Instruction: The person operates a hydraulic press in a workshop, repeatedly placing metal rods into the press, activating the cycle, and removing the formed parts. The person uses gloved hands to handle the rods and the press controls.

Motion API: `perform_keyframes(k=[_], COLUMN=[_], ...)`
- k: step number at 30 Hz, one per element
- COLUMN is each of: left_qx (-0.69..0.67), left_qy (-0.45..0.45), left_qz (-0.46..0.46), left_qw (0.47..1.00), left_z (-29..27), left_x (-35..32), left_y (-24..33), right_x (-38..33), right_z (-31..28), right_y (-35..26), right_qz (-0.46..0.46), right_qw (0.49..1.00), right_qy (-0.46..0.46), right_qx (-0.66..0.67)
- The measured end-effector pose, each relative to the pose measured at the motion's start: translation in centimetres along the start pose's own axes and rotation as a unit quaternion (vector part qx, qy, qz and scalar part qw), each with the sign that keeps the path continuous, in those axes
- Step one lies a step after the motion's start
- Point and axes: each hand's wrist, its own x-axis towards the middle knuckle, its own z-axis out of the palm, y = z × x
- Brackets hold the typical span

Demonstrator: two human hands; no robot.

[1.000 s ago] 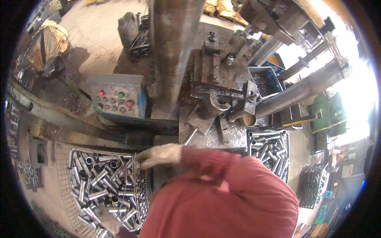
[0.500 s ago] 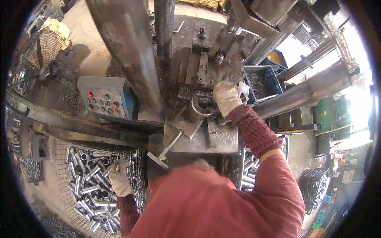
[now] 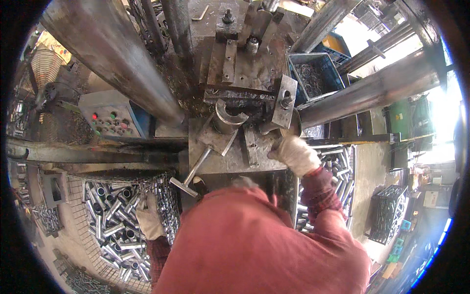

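My right hand (image 3: 297,156), in a pale work glove, is over the front right corner of the metal work plate (image 3: 210,159). Its fingers point left and are partly hidden, so I cannot see whether anything is in them. Just beyond it stands a tilted metal block (image 3: 282,110) with a bolt through it. Left of that, a half-ring metal cradle (image 3: 226,118) sits on the plate, with a T-handled rod (image 3: 198,166) reaching toward me. My gloved left hand (image 3: 149,221) rests at the right side of a wire basket (image 3: 81,220) of shiny metal tubes (image 3: 115,213); its fingertips are unclear.
Thick steel columns (image 3: 117,54) rise left and right of the press bed. A control box (image 3: 110,115) with coloured buttons stands left. A blue crate (image 3: 316,76) of metal rings is at the far right. More tubes (image 3: 338,164) lie in a basket on the right.
My right hand has come back from beside the half-ring cradle to the plate's front right corner. My left hand stays at the basket. The whole view has shifted with my head.
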Motion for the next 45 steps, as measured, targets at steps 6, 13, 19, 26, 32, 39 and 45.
perform_keyframes(k=[6,13,19,26,32,39,45], left_qx=[0.078,0.059,0.032,0.040,0.092,0.123,0.075], left_qy=[-0.032,-0.029,-0.050,-0.014,-0.016,-0.032,-0.023], left_qz=[0.053,0.076,0.067,-0.008,-0.051,0.006,0.043], left_qw=[0.995,0.995,0.996,0.999,0.994,0.992,0.996], left_z=[-0.3,-0.8,-0.5,-1.0,-1.0,-1.4,-3.6], left_x=[-0.1,0.0,-1.0,-2.6,-2.1,-2.2,-1.2], left_y=[2.6,2.9,1.5,1.2,0.7,1.2,1.4], right_x=[4.3,2.8,7.4,9.0,2.0,-1.5,-0.7], right_z=[15.5,11.2,16.5,16.9,13.5,14.6,15.0], right_y=[10.3,3.5,-1.7,2.4,0.1,-6.9,-11.5], right_qz=[0.126,0.199,0.141,0.038,0.128,0.024,-0.046], right_qw=[0.991,0.966,0.974,0.994,0.690,0.406,0.300], right_qy=[0.031,0.163,0.174,0.098,0.001,-0.127,-0.173], right_qx=[-0.013,0.021,-0.035,0.014,0.712,0.904,0.937])
